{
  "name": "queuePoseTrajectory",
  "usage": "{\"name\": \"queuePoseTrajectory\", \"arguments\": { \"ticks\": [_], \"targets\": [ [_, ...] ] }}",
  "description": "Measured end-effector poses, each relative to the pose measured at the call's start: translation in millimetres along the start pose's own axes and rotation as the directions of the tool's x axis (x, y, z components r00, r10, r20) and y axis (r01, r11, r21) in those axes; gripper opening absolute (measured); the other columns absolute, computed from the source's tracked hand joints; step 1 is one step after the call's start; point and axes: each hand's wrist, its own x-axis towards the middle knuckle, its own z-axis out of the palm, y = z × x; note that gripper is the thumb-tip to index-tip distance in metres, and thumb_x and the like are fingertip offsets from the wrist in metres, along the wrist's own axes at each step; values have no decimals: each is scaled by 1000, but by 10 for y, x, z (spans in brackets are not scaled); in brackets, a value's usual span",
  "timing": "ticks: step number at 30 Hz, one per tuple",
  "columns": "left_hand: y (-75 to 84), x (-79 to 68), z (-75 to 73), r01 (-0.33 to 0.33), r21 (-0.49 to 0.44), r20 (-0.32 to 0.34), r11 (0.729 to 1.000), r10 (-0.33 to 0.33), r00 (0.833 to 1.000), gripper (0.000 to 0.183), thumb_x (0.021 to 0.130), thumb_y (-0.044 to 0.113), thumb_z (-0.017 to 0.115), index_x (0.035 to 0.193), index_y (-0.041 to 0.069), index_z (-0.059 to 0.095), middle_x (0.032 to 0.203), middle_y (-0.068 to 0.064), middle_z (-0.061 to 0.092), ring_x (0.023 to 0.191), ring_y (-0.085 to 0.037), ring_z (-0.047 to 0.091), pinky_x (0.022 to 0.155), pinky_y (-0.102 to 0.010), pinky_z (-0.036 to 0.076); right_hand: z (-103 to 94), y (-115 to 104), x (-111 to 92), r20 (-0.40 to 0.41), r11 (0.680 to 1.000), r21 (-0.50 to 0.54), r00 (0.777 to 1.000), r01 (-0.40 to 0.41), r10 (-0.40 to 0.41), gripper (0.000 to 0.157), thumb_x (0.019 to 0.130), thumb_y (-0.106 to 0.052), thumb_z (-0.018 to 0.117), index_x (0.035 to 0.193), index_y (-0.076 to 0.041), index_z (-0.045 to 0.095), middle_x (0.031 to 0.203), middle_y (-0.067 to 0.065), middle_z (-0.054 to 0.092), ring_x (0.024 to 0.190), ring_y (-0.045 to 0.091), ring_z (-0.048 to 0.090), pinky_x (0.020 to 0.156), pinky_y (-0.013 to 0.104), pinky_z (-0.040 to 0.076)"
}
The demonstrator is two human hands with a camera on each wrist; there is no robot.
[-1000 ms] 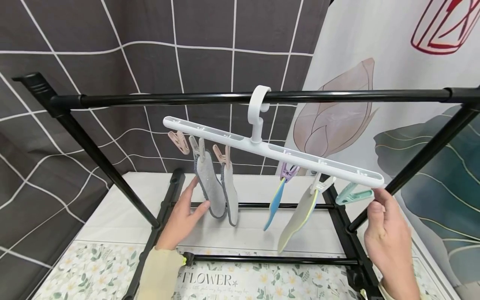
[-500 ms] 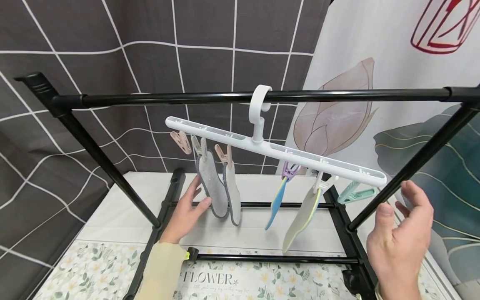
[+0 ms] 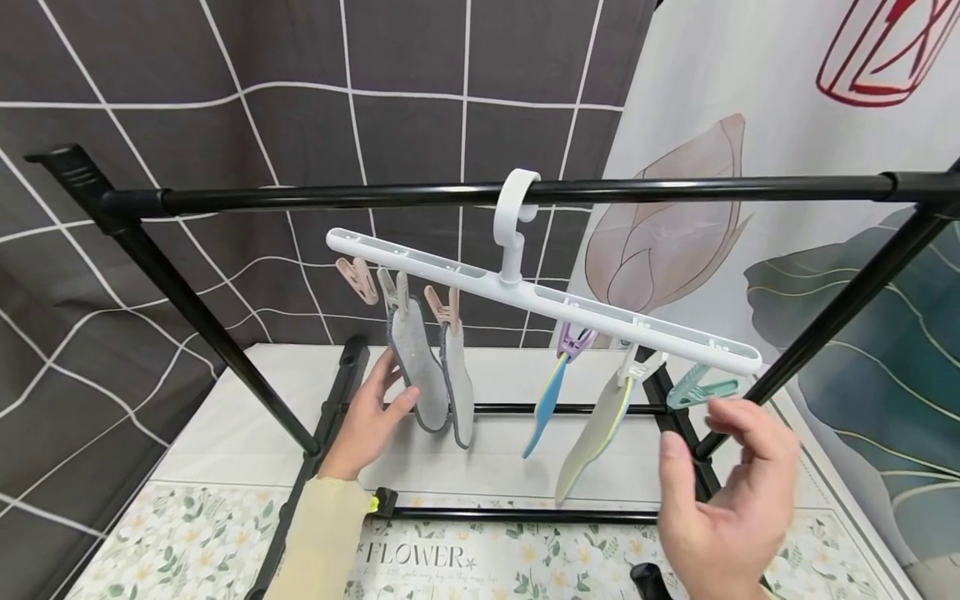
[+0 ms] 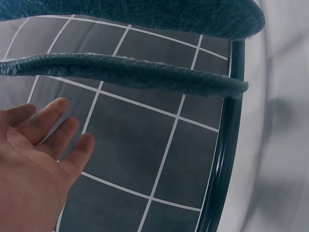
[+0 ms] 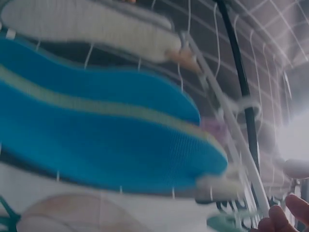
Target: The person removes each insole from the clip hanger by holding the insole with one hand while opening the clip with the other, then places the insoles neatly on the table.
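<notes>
A white clip hanger point(image 3: 600, 317) hangs tilted by its hook from a black bar, right end lower. Clothespins on its left half hold two grey fuzzy insoles point(image 3: 422, 367). On its right half a purple clothespin point(image 3: 576, 340) and a white one hold two insoles, blue and yellowish point(image 3: 596, 437). My left hand point(image 3: 367, 425) is spread beside the grey insoles, thumb close to the nearer one; in the left wrist view its fingers point(image 4: 72, 130) are relaxed. Below the green clothespin point(image 3: 697, 388), my right hand point(image 3: 731, 500) stands with thumb and fingers apart, holding nothing.
The black rack's top bar point(image 3: 322, 198) and slanted legs frame the hanger, with lower bars point(image 3: 517, 516) across the floral mat point(image 3: 202, 525). A dark gridded curtain point(image 3: 405, 133) hangs behind, and a patterned white cloth point(image 3: 675, 67) at the right.
My right hand has left the hanger's right end by the green clothespin, swung outward, then come back left and lower. The hanger shifts only slightly; my left hand stays nearly in place.
</notes>
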Motion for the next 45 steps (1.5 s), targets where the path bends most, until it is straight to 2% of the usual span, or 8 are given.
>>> {"name": "queuePoseTrajectory", "arguments": {
  "ticks": [8, 16, 21, 26, 33, 38, 42, 45],
  "targets": [
    [19, 28, 11, -29, -19, -15, 999, 28, 999, 61, 93, 7, 53, 145, 1, 22, 147, -20, 28, 130, -37, 35, 105, -46, 31, 184, -141, -60, 142, 997, -46, 988, 63, -55, 35, 80, -7, 67, 99, 20, 54, 97, 26, 55, 93, 22, 50, 85, 25, 39],
    [-9, 69, 5, -15, -54, 7, 998, 16, 1000, 63, 92, 7, 54, 146, 0, 21, 148, -18, 26, 132, -36, 31, 108, -44, 26, 234, -153, -95, 300, 989, -124, 953, 78, -38, 39, 86, -18, 63, 103, 16, 56, 98, 27, 55, 91, 24, 49, 84, 25, 39],
    [-13, 62, 6, -5, -72, 22, 997, 7, 1000, 66, 92, 6, 56, 146, 2, 19, 148, -16, 27, 134, -32, 29, 110, -44, 23, 254, -125, -163, 314, 985, -141, 948, 95, -47, 38, 87, -20, 62, 103, 13, 58, 100, 25, 56, 92, 26, 49, 83, 24, 38],
    [3, 46, 20, -39, -76, 30, 996, 41, 999, 65, 91, 4, 55, 147, 6, 21, 144, -11, 37, 133, -26, 33, 109, -43, 24, 293, -144, -212, 337, 983, -127, 938, 132, -83, 36, 87, -21, 61, 101, 12, 59, 98, 23, 57, 92, 28, 49, 78, 23, 37],
    [-12, 1, 30, -58, -102, 15, 993, 59, 998, 58, 91, 4, 55, 143, 6, 30, 136, -12, 47, 126, -27, 42, 100, -34, 39, 442, -224, -206, 364, 986, -59, 923, 155, -124, 32, 87, -17, 61, 100, 12, 59, 98, 22, 58, 88, 29, 49, 78, 24, 38],
    [-16, -47, 43, -58, -92, 0, 994, 58, 998, 55, 90, 4, 56, 140, 2, 34, 135, -16, 47, 123, -31, 45, 95, -36, 44, 556, -256, -198, 448, 992, -29, 889, 123, -97, 32, 85, -13, 61, 106, 11, 58, 105, 21, 57, 96, 29, 51, 82, 25, 39],
    [-21, -67, 43, -80, -70, -13, 994, 80, 997, 53, 90, 2, 57, 139, 0, 37, 133, -17, 48, 120, -30, 47, 97, -32, 42, 619, -268, -218, 518, 996, -32, 854, 88, -59, 34, 83, -12, 62, 110, 8, 57, 111, 19, 56, 103, 29, 51, 85, 26, 39],
    [-22, -70, 35, -97, -95, 11, 991, 99, 995, 53, 89, -1, 56, 139, 0, 37, 134, -15, 49, 123, -26, 46, 101, -28, 37, 661, -270, -242, 542, 997, -36, 839, 71, -40, 34, 84, -12, 62, 112, 6, 57, 113, 17, 56, 103, 28, 50, 84, 26, 39]
  ]
}}
